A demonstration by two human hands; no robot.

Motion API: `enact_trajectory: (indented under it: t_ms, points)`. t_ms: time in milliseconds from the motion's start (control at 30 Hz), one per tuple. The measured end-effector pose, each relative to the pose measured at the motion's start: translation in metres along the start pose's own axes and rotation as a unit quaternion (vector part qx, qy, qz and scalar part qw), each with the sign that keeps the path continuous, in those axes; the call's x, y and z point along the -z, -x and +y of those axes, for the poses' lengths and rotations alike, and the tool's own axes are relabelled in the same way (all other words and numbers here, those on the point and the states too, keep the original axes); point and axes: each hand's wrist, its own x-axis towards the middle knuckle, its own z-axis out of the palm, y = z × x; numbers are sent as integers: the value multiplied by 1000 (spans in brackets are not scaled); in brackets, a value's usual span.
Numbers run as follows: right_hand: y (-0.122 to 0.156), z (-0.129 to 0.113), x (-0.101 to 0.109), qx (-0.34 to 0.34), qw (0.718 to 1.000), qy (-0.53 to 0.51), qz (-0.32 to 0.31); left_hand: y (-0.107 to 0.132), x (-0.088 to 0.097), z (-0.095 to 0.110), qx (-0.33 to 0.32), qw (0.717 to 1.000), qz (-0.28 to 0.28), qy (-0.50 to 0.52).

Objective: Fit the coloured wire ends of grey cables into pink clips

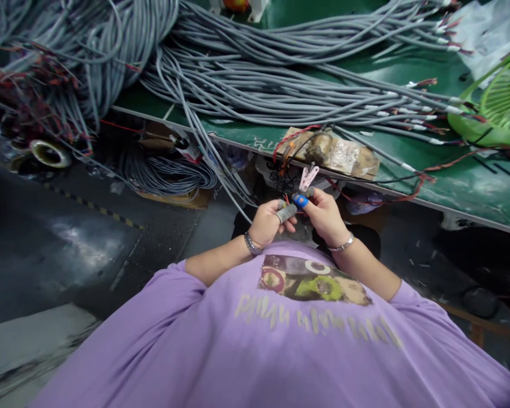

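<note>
While both hands met just off the near edge of the green table [463, 191], the thin wires [286, 199], at least one of them red, stood at the fingertips, partly hidden. The left hand [265, 224] had its thumb and fingers drawn together, seemingly on those wires; the right hand [328, 215] was closed in a pinch beside it, though what it gripped, if anything, I could not tell. Such fine strands looked light and limp, easily bent and probably fragile, best taken between fingertips rather than in the palm. The grey cables [221, 161] drooping over the edge looked stiffer, springy and smooth, likely to tug, and suited a firmer hold around the jacket. A grey finger cover [286, 213] and a blue wrap [300, 200] probably added grip.
</note>
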Motion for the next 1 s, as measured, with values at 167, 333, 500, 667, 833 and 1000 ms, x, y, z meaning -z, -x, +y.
enact_trajectory:
  t_ms: [167, 333, 500, 667, 833, 1000]
  points:
    - [2, 2, -4, -6, 1000, -6, 25, -1, -1, -2, -12, 999, 23, 37]
    - [3, 2, -6, -33, 997, -53, 41, -2, -1, -2, -13, 998, 48, 38]
    - [3, 2, -5, -30, 996, -73, 43, -2, 0, -2, -21, 998, 47, 22]
    - [2, 4, -1, -42, 995, -82, 42, -1, 1, -4, -28, 999, 27, -1]
    - [0, -2, 3, -88, 990, -106, 11, 0, 3, -2, 4, 996, -64, -56]
    - [-5, -2, 9, -187, 963, -187, -57, 0, 2, 3, 28, 997, -68, -5]
